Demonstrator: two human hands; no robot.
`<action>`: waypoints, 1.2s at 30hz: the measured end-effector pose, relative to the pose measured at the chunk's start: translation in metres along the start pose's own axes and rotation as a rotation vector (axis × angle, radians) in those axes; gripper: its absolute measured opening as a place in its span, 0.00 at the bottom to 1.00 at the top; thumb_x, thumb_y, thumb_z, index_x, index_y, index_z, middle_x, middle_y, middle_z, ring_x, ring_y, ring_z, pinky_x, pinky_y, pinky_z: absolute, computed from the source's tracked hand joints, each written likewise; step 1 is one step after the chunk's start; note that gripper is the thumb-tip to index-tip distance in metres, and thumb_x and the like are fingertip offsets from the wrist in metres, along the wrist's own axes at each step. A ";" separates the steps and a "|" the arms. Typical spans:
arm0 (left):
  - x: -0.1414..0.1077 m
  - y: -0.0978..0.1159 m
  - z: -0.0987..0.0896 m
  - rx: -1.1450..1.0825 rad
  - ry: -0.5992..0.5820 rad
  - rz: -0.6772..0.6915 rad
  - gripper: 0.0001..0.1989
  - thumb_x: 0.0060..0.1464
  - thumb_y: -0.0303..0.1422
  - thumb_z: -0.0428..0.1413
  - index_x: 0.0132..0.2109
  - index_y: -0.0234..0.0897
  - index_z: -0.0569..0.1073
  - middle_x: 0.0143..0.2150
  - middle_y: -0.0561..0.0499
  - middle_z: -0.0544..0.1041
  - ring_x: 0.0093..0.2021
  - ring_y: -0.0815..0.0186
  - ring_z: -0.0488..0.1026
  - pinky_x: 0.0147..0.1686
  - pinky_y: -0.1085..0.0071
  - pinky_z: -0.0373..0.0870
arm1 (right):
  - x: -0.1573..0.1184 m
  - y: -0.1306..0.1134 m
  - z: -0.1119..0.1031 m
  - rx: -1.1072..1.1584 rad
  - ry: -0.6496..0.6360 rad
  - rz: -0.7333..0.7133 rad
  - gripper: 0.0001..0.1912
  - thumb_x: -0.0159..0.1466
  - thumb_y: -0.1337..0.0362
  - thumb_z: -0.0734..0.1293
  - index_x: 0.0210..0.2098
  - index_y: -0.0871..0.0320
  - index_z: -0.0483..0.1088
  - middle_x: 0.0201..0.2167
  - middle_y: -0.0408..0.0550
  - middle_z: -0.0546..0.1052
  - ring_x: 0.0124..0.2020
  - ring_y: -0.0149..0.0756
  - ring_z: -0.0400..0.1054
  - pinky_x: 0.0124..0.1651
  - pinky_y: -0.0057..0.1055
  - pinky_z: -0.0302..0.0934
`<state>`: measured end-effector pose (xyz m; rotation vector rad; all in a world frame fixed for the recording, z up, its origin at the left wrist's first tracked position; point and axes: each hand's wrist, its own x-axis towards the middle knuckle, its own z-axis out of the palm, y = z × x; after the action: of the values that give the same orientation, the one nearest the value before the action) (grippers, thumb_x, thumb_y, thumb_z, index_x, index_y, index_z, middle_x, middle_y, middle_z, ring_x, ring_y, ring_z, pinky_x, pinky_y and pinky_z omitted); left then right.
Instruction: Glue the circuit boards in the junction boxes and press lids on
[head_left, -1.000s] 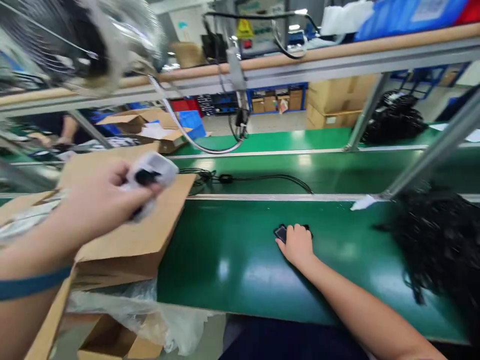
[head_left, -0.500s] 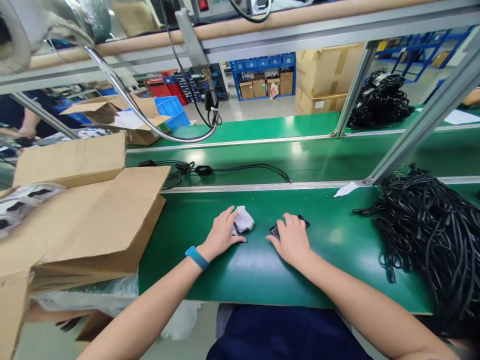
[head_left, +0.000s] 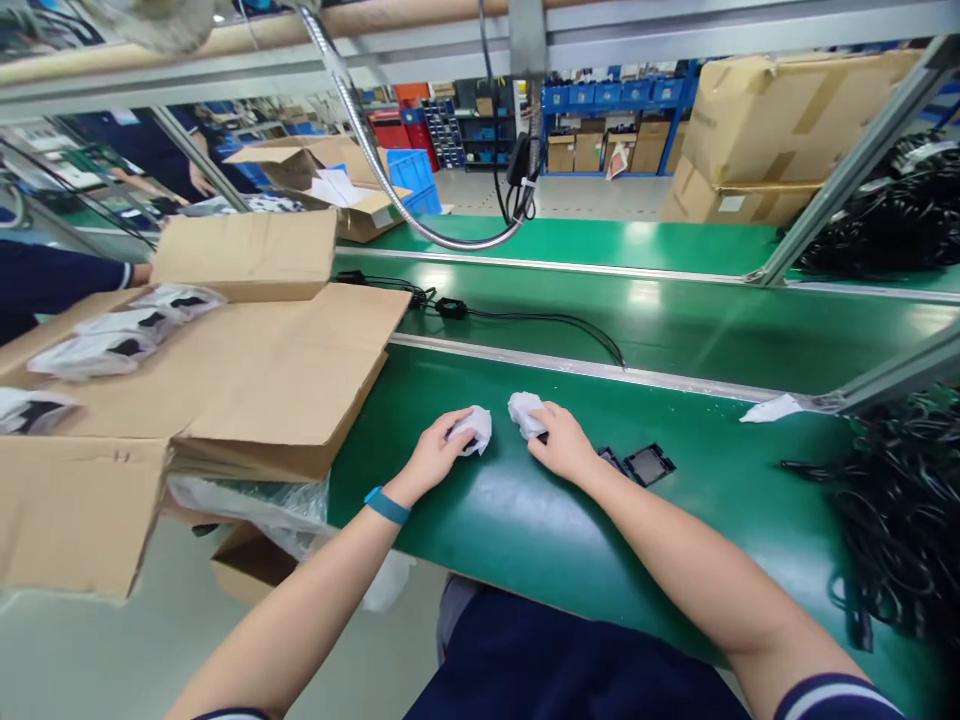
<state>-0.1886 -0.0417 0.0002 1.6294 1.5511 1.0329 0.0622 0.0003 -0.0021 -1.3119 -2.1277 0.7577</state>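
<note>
My left hand (head_left: 439,442) is closed on a small white-wrapped item (head_left: 474,430) with a dark part showing through. A second white-wrapped item (head_left: 523,412) is gripped in my right hand (head_left: 559,440), a short way to the right of the first. What lies inside the wraps is mostly hidden. Just beyond my right wrist, a flat black square frame (head_left: 649,464) rests on the green bench (head_left: 510,530). Beside it a similar black piece (head_left: 611,459) is partly covered by my forearm.
An open cardboard box (head_left: 277,380) at left holds several white-wrapped items (head_left: 124,340). A heap of black cables (head_left: 907,510) lies at right. Black cords (head_left: 540,316) stretch along the rear strip, and a flexible metal tube (head_left: 375,170) hangs above. Another person's sleeve (head_left: 60,280) shows at far left.
My right hand has left the black pieces and now holds a white-wrapped item. My left hand has closed around its wrapped item. The view has turned left.
</note>
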 end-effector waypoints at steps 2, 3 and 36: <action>0.002 0.002 0.001 -0.259 0.050 -0.103 0.29 0.57 0.52 0.56 0.56 0.33 0.74 0.59 0.37 0.74 0.60 0.50 0.70 0.61 0.52 0.66 | 0.003 0.006 -0.009 0.316 0.029 0.251 0.15 0.59 0.66 0.65 0.45 0.58 0.73 0.48 0.53 0.76 0.51 0.45 0.70 0.54 0.39 0.66; 0.004 0.003 0.003 -0.403 0.068 -0.151 0.31 0.57 0.53 0.55 0.56 0.32 0.74 0.59 0.36 0.74 0.59 0.49 0.71 0.59 0.52 0.68 | 0.005 0.009 -0.016 0.445 0.020 0.383 0.12 0.61 0.65 0.63 0.43 0.59 0.72 0.44 0.52 0.77 0.47 0.43 0.72 0.49 0.38 0.69; 0.023 0.082 0.144 -0.563 -0.062 -0.453 0.15 0.48 0.35 0.64 0.40 0.32 0.69 0.25 0.52 0.75 0.22 0.70 0.72 0.23 0.76 0.67 | -0.005 0.045 -0.060 -0.269 -0.083 0.070 0.31 0.61 0.61 0.72 0.61 0.64 0.65 0.53 0.61 0.73 0.55 0.50 0.65 0.60 0.43 0.60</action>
<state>-0.0231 -0.0176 0.0058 0.8699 1.3384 1.0287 0.1329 0.0242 0.0080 -1.5228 -2.3226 0.5762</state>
